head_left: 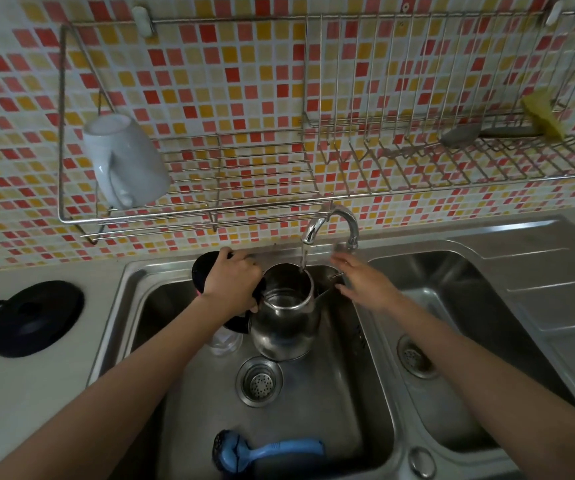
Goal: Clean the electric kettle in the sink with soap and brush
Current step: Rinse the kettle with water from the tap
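While our brush (pixel 268 452) lies at the near end of the sink (pixel 161 306), handy for the scrubbing to come, the kettle (pixel 284 317) sits just beyond the drain (pixel 259 381), its mouth right under the stream. Our left hand (pixel 234 282) grips the black handle, we reckon to steady it as it fills. Our right hand (pixel 362 282) hovers open, fingers straight, just right of the kettle, probably minding the flow. Farther back, the tap (pixel 331 223) pours straight in.
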